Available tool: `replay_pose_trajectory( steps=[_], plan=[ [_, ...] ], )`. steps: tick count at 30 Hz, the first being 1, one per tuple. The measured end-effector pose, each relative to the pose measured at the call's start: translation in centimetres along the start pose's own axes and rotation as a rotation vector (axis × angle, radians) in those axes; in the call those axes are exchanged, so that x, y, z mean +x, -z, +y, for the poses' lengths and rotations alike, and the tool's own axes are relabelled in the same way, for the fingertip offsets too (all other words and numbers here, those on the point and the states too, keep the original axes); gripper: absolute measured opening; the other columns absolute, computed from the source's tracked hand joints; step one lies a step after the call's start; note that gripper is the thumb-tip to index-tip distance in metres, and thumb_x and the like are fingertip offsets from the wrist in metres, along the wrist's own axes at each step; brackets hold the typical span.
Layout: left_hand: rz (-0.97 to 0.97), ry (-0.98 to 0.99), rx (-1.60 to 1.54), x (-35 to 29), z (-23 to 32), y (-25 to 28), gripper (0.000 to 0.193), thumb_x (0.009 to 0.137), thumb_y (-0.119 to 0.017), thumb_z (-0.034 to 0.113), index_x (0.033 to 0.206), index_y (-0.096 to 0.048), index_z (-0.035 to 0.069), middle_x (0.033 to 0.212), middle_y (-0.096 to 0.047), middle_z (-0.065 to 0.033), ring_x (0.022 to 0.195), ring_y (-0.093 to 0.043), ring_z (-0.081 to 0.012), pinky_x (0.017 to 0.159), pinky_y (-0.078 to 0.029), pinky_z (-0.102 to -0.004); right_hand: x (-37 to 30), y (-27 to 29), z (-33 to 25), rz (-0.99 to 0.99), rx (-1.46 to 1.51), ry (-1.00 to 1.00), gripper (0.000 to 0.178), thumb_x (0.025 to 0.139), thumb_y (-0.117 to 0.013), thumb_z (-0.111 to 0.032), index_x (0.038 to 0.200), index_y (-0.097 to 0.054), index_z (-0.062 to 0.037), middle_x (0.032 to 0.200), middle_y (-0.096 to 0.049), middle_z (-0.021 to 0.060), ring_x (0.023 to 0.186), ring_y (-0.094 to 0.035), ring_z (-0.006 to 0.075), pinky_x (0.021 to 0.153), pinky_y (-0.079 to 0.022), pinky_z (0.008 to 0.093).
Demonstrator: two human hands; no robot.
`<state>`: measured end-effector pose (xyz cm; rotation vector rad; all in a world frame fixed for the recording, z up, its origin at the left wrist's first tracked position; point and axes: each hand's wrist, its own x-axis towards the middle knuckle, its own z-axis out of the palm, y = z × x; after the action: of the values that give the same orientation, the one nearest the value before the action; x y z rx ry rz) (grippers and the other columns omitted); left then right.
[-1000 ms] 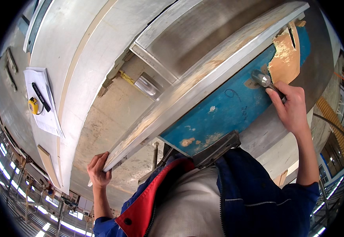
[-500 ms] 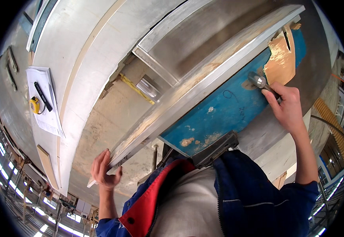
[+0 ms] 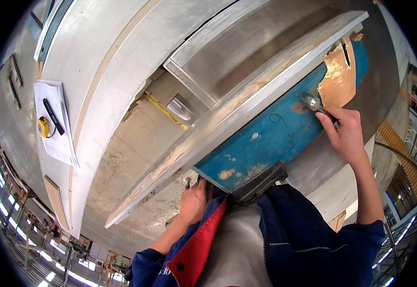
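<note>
My right hand point(image 3: 346, 133) grips the dark handle of a hammer point(image 3: 310, 101). Its rounded metal head rests over a worn patch on a blue board point(image 3: 273, 131). A torn tan sheet point(image 3: 338, 79) lies on the board just beyond that hand. Along the board's far side runs a long pale beam point(image 3: 247, 112) with a worn wooden top. My left hand point(image 3: 193, 203) is at the board's near left corner, beside a metal rod point(image 3: 188, 182). Its fingertips go out of sight under the corner, so its grip is hidden. A dark clamp-like block point(image 3: 261, 184) sits at the board's near edge.
Papers point(image 3: 55, 129) with a yellow tape measure point(image 3: 43, 126) and a black marker point(image 3: 53, 116) lie on a white surface at left. A metal cylinder point(image 3: 180, 109) stands by a yellow strip point(image 3: 166, 111). A ribbed tan hose point(image 3: 405, 165) hangs at right.
My left hand has let go of the beam's near end and moved right, to the blue board's near corner. My right hand and the hammer have barely shifted.
</note>
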<state>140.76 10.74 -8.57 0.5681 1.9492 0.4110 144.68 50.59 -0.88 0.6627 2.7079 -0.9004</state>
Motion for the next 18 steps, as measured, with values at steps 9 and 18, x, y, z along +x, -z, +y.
replay_pose_trajectory(
  steps=[9, 18],
  plan=[
    [0.132, -0.278, -0.081, 2.0, -5.1, -2.3, 0.015, 0.083, -0.066, 0.016, 0.087, -0.064, 0.002, 0.072, -0.063, -0.0194, 0.064, -0.061, -0.0368, 0.057, -0.050, -0.0410, -0.2, 0.0, 0.3, 0.002, 0.018, 0.014, 0.018, 0.085, -0.069, -0.012, 0.078, -0.062, 0.0034, 0.059, -0.051, 0.0177, 0.046, -0.048, 0.0286, 0.047, -0.037, 0.0336],
    [0.114, -0.330, -0.120, 2.7, -5.8, -2.0, 0.014, 0.085, -0.066, 0.015, 0.090, -0.064, 0.002, 0.073, -0.063, -0.0205, 0.066, -0.061, -0.0378, 0.057, -0.049, -0.0412, 0.1, 0.1, 0.5, -0.012, 0.036, 0.026, 0.018, 0.085, -0.069, -0.010, 0.077, -0.061, 0.0041, 0.058, -0.050, 0.0169, 0.046, -0.046, 0.0281, 0.047, -0.037, 0.0332]
  ],
)
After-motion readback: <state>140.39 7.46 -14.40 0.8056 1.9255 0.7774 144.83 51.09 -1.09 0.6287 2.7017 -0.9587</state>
